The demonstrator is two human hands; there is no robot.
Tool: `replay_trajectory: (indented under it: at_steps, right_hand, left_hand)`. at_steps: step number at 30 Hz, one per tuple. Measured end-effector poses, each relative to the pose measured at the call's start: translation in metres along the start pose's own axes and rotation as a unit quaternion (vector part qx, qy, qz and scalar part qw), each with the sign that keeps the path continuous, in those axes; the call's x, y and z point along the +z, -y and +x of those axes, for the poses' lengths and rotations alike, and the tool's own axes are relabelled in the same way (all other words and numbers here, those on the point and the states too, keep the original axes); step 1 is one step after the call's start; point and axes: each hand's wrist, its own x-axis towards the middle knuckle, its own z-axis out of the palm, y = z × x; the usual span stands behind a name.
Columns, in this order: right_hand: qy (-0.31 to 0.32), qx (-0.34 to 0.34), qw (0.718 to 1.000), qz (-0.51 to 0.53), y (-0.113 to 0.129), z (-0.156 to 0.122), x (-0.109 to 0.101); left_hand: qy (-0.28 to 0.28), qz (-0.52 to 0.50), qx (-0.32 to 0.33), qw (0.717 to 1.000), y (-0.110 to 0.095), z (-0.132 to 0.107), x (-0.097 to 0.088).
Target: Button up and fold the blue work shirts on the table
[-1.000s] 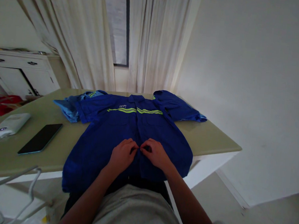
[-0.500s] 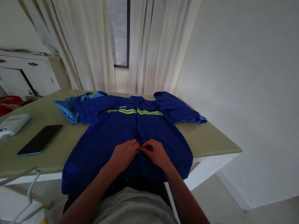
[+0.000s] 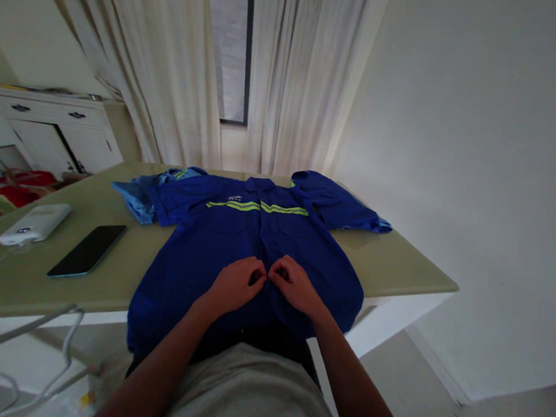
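A dark blue work shirt (image 3: 201,254) with yellow-green reflective stripes across the chest lies spread face up, its collar at the far side and its hem hanging over the near table edge. At the lower front opening, my left hand (image 3: 238,284) pinches the shirt's edge between thumb and fingers. Close beside it, my right hand (image 3: 295,286) is also closed in a pinch on the other front edge. The fingertips of both hands nearly meet. Any button between them is too small to make out.
Lighter blue folded clothing (image 3: 140,200) lies by the left sleeve, on the greenish table (image 3: 399,264). To the left are a black phone (image 3: 87,250) and a white device (image 3: 36,223) with a cable. A grey metal frame (image 3: 14,333) stands at the lower left. A wall rises on the right.
My left hand's fingers have curled into a rounder pinch, and my right hand has shifted slightly. The whole view has swung a little left, so things appear further right.
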Motion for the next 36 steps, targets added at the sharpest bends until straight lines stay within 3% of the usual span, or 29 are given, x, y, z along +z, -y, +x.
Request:
replay_trajectory:
  at_steps: [9,13,17,19,22,25,30,36]
  right_hand:
    - [0.009,-0.047,0.996,-0.077,0.005,-0.007,0.004]
    - [0.014,-0.091,0.995,-0.025,0.007,-0.008,-0.002]
    - [-0.009,-0.097,0.995,0.036,0.003,-0.005,-0.009]
    - [-0.004,-0.086,0.996,0.04,0.001,-0.004,-0.013]
    - [0.042,-0.072,0.997,-0.005,0.003,-0.003,-0.019]
    - [0.052,-0.079,0.993,-0.072,0.01,-0.003,-0.02]
    - [0.016,-0.1,0.994,-0.039,0.009,-0.004,-0.01]
    - [0.003,-0.113,0.994,0.007,0.001,-0.003,-0.006]
  left_hand:
    - [0.074,0.017,-0.06,0.995,0.002,0.02,-0.004]
    - [0.105,-0.114,-0.02,0.988,0.007,0.026,-0.007]
    - [0.04,-0.169,0.006,0.985,0.004,0.021,-0.004]
    - [0.019,-0.114,0.012,0.993,-0.001,0.017,-0.002]
    - [0.03,-0.007,0.032,0.999,-0.005,0.012,0.0]
    - [0.022,0.028,0.044,0.998,-0.006,0.009,0.002]
    - [-0.029,0.027,-0.031,0.999,-0.006,0.004,0.006]
    - [-0.025,0.025,-0.088,0.996,-0.009,0.005,0.013]
